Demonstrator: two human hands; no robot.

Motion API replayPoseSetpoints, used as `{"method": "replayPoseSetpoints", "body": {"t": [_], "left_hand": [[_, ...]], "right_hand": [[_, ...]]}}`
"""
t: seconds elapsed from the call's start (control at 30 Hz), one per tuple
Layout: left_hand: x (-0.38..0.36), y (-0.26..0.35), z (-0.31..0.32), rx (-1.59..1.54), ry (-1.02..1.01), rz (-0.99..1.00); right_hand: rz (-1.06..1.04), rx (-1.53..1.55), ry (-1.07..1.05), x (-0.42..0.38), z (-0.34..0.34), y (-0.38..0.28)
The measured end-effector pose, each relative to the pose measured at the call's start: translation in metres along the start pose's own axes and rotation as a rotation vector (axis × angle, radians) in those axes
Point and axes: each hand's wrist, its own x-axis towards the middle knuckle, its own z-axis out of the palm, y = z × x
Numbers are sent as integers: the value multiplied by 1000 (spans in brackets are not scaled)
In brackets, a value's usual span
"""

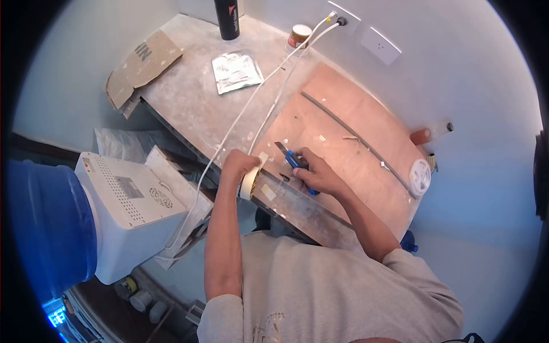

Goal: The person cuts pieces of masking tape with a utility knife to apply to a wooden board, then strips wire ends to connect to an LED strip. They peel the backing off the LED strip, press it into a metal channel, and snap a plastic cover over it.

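My left hand (240, 164) is closed on a roll of pale yellow tape (248, 185) at the table's near edge. The roll stands on its side, and the hand covers part of it. To the right, my right hand (319, 174) grips a blue utility knife (292, 159). Its blade is out and points up and left, over a flat orange-brown board (354, 117). A small pale strip (267, 191) lies on the table edge between the hands.
White cables (235, 122) run from a wall socket across the table and down past my left arm. A foil pouch (236, 72), a black bottle (227, 20), a jar (299, 35), a long thin strip (354, 134) and a white spool (420, 178) rest farther off. A water dispenser (128, 211) stands left.
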Motion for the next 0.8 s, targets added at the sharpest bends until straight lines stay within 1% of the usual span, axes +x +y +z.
{"method": "replayPoseSetpoints", "body": {"t": [0.07, 0.1, 0.17, 0.2, 0.27, 0.3, 0.37, 0.4, 0.47, 0.57, 0.8], "left_hand": [[2, -5, -1, -155, -59, -21], [11, -2, 10, -170, -68, -15], [16, -6, 9, -118, -18, -5], [10, -9, 7, -111, -23, -18], [6, -8, 7, -101, -24, -36], [4, -6, 5, -100, -24, -38], [0, -2, 4, -28, 10, -9], [-5, 2, 2, -26, 9, -13], [-18, 13, -2, -16, 45, 50], [-30, 24, -8, 12, 41, -8], [-23, 17, -6, 39, 31, 22]], "right_hand": [[-214, -563, 92, -2, 10, -20], [-205, -579, 94, 4, 2, -12], [-423, -797, 101, 19, 6, 4], [-417, -784, 94, 18, 13, 4], [-355, -912, 55, 19, 18, 0], [-354, -910, 54, 19, 20, -1], [-332, -964, 47, 19, 22, -3], [-330, -962, 45, 20, 23, -4], [-325, -991, 51, 21, 24, -5], [-331, -1000, 51, 22, 24, -3], [-296, -993, 59, 21, 25, -6]]}}
